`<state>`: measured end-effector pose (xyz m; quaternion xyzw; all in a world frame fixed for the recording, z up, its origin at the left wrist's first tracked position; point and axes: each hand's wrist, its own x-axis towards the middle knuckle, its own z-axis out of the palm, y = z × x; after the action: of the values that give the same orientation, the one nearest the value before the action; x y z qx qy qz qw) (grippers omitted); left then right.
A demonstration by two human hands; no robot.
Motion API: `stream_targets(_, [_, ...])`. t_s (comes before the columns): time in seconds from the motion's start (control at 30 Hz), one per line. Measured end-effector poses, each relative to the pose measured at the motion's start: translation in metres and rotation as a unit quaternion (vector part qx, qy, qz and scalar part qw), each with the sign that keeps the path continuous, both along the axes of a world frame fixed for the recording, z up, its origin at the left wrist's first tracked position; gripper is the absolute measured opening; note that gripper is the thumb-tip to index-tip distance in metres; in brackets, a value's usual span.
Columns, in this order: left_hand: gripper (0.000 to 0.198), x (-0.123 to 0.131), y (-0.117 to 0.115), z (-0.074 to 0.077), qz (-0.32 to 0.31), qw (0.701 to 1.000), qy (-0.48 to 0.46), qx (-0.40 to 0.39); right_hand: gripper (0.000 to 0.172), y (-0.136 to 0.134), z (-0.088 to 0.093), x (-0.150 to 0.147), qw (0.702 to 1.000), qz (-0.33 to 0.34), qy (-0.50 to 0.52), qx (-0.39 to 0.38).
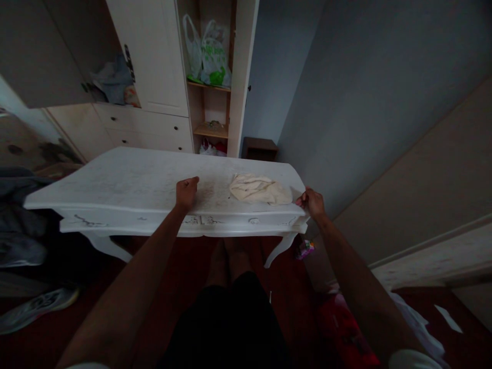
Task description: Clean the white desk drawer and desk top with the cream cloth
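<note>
In front of me stands a white desk with carved drawer fronts and curved legs, its top smudged with dirt. My left hand is closed in a fist at the middle of the top, beside a darker dirty patch; I see nothing in it. A crumpled cream cloth lies on the right half of the top, between my hands. At the desk's right front corner, my right hand has its fingers curled together by the edge. What those fingers pinch, if anything, I cannot make out.
Behind the desk is a white wardrobe with open doors, plastic bags and clothes inside. A small brown stool-like piece stands by the grey wall. Left are dark clothes and a shoe; right, a red item on the floor.
</note>
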<state>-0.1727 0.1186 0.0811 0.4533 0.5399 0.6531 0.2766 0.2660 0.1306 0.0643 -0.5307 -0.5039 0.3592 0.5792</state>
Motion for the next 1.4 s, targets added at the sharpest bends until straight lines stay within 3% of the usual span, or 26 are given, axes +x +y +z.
stream_targets(0.43, [0.040, -0.005, 0.006, -0.006, 0.003, 1.000, -0.009, 0.007, 0.034, -0.002, -0.003, 0.000, 0.998, -0.010, -0.038, 0.040])
stream_targets(0.77, [0.041, -0.003, 0.004, -0.001, 0.006, 1.000, -0.024, 0.017, 0.027, 0.001, -0.003, 0.000, 0.998, -0.035, -0.047, 0.033])
stream_targets(1.1, [0.042, -0.002, -0.003, -0.002, 0.016, 0.999, -0.026, 0.013, 0.032, -0.001, -0.002, -0.004, 0.997, -0.042, -0.054, 0.038])
stream_targets(1.3, [0.044, 0.006, -0.019, -0.002, 0.008, 0.993, 0.118, 0.022, 0.031, -0.006, -0.003, -0.008, 0.995, -0.050, -0.073, 0.054])
stream_targets(1.4, [0.045, 0.013, -0.039, -0.007, 0.023, 0.990, 0.130, 0.045, 0.030, -0.009, -0.003, -0.010, 0.992, -0.053, -0.090, 0.069])
